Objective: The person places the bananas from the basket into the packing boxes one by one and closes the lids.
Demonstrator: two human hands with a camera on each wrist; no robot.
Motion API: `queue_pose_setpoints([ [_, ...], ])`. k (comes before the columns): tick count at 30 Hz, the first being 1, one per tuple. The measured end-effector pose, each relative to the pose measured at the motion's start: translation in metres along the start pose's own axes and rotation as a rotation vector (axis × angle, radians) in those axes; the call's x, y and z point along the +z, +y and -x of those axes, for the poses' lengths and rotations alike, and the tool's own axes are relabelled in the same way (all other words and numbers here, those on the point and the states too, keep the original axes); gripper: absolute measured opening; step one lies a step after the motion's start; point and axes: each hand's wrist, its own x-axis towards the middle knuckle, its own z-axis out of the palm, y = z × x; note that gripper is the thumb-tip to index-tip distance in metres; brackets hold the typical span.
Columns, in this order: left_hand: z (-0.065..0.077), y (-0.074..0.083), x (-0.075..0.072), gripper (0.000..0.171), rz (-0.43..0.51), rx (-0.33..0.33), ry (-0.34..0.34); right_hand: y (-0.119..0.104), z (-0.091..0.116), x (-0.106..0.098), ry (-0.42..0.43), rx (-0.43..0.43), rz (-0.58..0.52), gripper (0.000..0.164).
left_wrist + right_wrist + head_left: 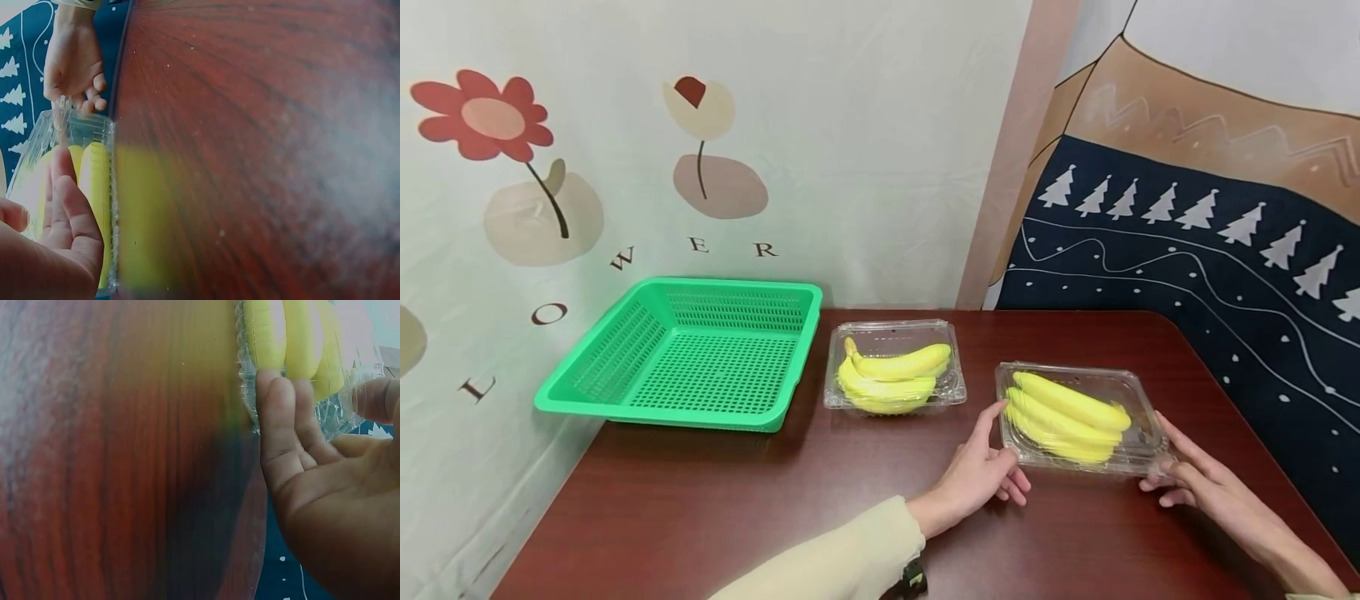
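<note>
At the right of the table, a clear plastic clamshell box (1133, 387) holds a bunch of yellow bananas (1067, 417). My left hand (976, 475) holds its left side, with a finger on the left edge and the thumb at the front corner. On the opposite side, my right hand (1213, 492) grips the right front corner, and the right wrist view shows its fingers (281, 419) against the clear plastic. Whether the box rests fully on the table cannot be told. A second clear box (891, 333) with bananas (891, 379) stands to the left, apart from both hands.
A green plastic basket (790, 367) with a perforated bottom stands at the back left. The dark red-brown table (850, 483) meets a flower-printed cloth (865, 167) behind it. A dark cloth with white trees (1198, 210) hangs along the right side.
</note>
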Motion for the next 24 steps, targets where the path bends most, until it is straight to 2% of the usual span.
queue_pose_setpoints([
  [5, -0.001, 0.0, 0.003, 0.074, 0.057, -0.004, 0.016, 0.0, -0.003, 0.0, -0.049, -0.023, -0.056, 0.071],
  [9, -0.001, 0.0, 0.005, 0.076, 0.082, 0.006, 0.025, -0.002, -0.005, 0.004, -0.042, -0.074, -0.102, 0.07],
  [14, -0.002, 0.0, 0.008, 0.077, 0.109, 0.018, 0.036, -0.005, -0.008, 0.006, -0.039, -0.098, -0.117, 0.065],
  [24, -0.002, -0.001, 0.011, 0.077, 0.119, 0.025, 0.094, -0.004, -0.011, 0.003, -0.12, -0.115, -0.219, 0.067],
])
